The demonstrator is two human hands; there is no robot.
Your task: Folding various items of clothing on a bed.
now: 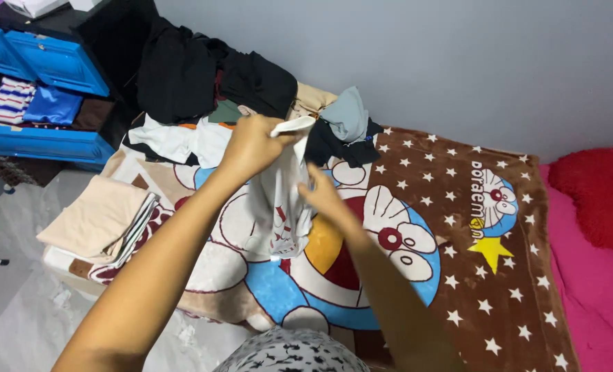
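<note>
The white garment [279, 207] hangs in the air above the blanket [458, 262], held up in front of the person and drooping in loose folds with a small red print near its lower edge. The left hand [251, 146] is closed on the top edge, pinching a corner of the cloth. The right hand [322, 196] grips the garment lower down at its side, fingers curled into the fabric.

Findings, from the garment outward:

- The hold at the top takes in only a small corner. In my judgement, a slip there would let the garment fall in a heap onto the blanket.
- The cloth is bunched and twisted between the two hands. Any fold made from this state is likely to come out uneven or creased.
- Just beyond the raised hands lies a pile of loose clothes [217, 89], dark and light pieces mixed, with a grey piece [348, 114] on its near side. A wide swing of the hanging cloth could catch and drag these.
- A stack of folded clothes [99, 217] sits at the blanket's left edge, near the floor [17, 296]. A knock from the left arm could tip it off.
- An open blue drawer [44, 103] stands further left; a red cushion [599, 196] lies well apart at right.
</note>
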